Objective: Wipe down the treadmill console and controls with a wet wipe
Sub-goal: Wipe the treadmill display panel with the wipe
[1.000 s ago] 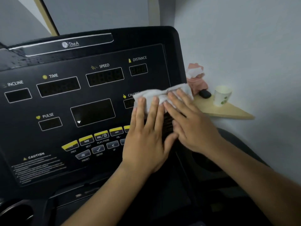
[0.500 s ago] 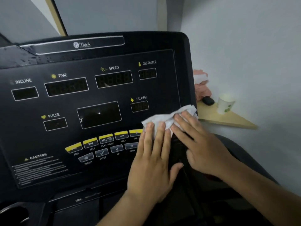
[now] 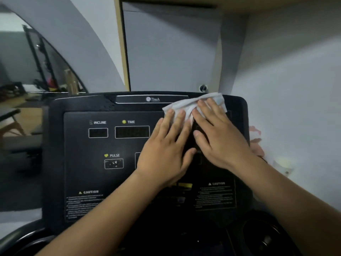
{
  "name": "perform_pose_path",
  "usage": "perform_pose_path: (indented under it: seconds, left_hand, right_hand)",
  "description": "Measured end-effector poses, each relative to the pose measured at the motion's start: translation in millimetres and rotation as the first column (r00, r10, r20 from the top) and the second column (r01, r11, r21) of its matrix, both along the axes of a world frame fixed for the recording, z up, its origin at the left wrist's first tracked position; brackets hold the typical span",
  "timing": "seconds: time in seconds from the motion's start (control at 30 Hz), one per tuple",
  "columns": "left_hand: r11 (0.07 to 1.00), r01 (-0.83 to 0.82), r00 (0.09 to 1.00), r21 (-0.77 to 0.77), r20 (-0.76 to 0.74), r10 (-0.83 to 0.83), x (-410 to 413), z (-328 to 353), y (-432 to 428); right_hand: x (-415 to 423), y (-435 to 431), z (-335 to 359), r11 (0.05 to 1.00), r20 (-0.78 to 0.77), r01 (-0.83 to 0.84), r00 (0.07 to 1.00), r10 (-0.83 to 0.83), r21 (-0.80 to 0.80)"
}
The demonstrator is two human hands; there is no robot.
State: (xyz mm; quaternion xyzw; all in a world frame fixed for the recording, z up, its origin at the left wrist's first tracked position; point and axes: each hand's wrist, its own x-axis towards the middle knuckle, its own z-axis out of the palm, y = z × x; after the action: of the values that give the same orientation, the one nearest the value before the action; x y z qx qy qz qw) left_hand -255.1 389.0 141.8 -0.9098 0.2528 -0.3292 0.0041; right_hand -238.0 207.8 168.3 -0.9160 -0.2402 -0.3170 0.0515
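Right of treadmill console (image 3: 83, 145), pinkish cloth (image 3: 256, 145) sat against grey wall (image 3: 295, 108); cup holder (image 3: 265, 237) lay lower right. Hands and forearms hid right-side displays; INCLINE window (image 3: 98, 133), TIME window (image 3: 132, 132), PULSE window (image 3: 113, 163) showed. Wet wipe (image 3: 184, 106) lay spread at console's upper right, under fingertips (image 3: 181, 112) of left hand (image 3: 166, 154) and right hand (image 3: 219, 137), both flat, fingers straight, pressing it.

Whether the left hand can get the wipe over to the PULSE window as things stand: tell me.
Probably yes. The left hand presses flat on the wet wipe near the top right of the console; the PULSE window sits uncovered lower left of it, with only bare panel between.
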Motion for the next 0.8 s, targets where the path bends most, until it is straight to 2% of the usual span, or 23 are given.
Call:
perform_pose_path:
  seconds: [0.2, 0.53, 0.63, 0.73, 0.8]
  left_hand:
    - [0.987, -0.161, 0.986, 0.015, 0.04, 0.161, -3, 17, 92]
    - [0.936, -0.316, 0.946, -0.157, 0.024, 0.323, -25, 31, 231]
    - [0.95, -0.251, 0.961, -0.189, 0.073, 0.268, -29, 27, 239]
    - [0.955, -0.137, 0.99, -0.265, -0.013, 0.138, -37, -3, 233]
    - [0.961, -0.123, 0.992, -0.248, -0.045, 0.116, -54, -41, 225]
  right_hand:
    - [5, 78, 12, 0.992, 0.0, -0.089, 0.996, 0.089, -0.085]
    - [5, 241, 21, 0.968, 0.018, -0.157, 0.986, 0.164, -0.194]
    - [1, 262, 15, 0.972, 0.026, -0.147, 0.988, 0.154, -0.184]
    - [-17, 257, -11, 0.975, -0.022, -0.153, 0.988, 0.152, -0.159]
    - [-42, 243, -43, 0.975, -0.072, -0.161, 0.986, 0.151, -0.15]
